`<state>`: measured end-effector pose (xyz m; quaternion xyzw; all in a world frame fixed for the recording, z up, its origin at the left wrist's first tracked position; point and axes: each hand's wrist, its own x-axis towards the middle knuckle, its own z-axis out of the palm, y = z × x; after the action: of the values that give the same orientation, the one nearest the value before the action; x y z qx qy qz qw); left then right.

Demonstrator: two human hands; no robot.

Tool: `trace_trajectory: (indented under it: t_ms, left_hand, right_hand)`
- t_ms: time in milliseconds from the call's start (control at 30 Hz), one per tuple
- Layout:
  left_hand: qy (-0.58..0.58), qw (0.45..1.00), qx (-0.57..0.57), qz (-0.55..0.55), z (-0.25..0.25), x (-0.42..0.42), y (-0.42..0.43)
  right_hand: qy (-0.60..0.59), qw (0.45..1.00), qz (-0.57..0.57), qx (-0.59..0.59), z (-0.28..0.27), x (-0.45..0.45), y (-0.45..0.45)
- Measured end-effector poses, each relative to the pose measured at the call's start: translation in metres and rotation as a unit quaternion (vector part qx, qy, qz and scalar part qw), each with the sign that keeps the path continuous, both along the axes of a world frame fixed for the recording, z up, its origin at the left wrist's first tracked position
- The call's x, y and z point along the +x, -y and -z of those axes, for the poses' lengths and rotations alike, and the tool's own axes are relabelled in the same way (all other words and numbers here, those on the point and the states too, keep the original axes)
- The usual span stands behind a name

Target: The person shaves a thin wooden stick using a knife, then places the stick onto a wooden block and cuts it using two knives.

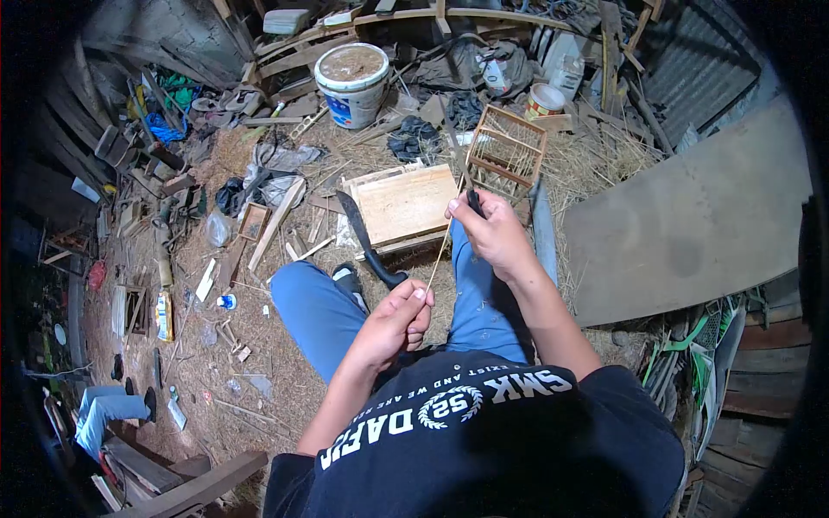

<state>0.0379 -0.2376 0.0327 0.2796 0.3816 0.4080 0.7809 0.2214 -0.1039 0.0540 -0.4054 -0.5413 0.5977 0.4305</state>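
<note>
My left hand (pixel 393 321) is closed, pinching the lower end of a thin wooden stick (pixel 441 252) between thumb and fingers. The stick slants up to my right hand (pixel 499 231), which is wrapped round the black handle of a knife (pixel 456 147). The knife's long narrow blade points away from me, and the stick's upper end meets the thumb and fingers of that hand. Beyond my knees lies a pale wooden board (pixel 406 203) on a low box-like stand. A machete (pixel 356 223) with a curved dark blade leans at its left side, handle towards me.
A small slatted wooden cage (pixel 508 151) stands beyond the knife. Farther back is a white bucket (pixel 352 86). A large flat panel (pixel 691 216) fills the right side. Wood scraps and straw cover the floor. Another person's legs (pixel 112 414) show at lower left, near a wooden beam (pixel 194 492).
</note>
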Motion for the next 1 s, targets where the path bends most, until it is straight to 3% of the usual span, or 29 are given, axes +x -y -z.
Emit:
trace_trajectory:
  t_ms: [333, 600, 700, 1000]
  left_hand:
    - [-0.054, 0.996, 0.066, -0.031, -0.035, 0.007, -0.034]
    - [-0.13, 0.983, 0.104, -0.072, -0.039, 0.02, -0.04]
    - [-0.152, 0.978, 0.123, -0.076, -0.035, 0.02, -0.041]
    - [-0.196, 0.958, 0.179, -0.104, -0.028, 0.027, -0.043]
  right_hand:
    - [-0.032, 0.999, -0.01, -0.006, -0.025, -0.006, -0.013]
    - [-0.07, 0.996, 0.048, 0.007, -0.034, 0.013, -0.022]
    - [-0.14, 0.988, 0.048, -0.049, -0.036, 0.022, -0.027]
    - [-0.146, 0.988, 0.044, -0.039, -0.043, 0.034, -0.037]
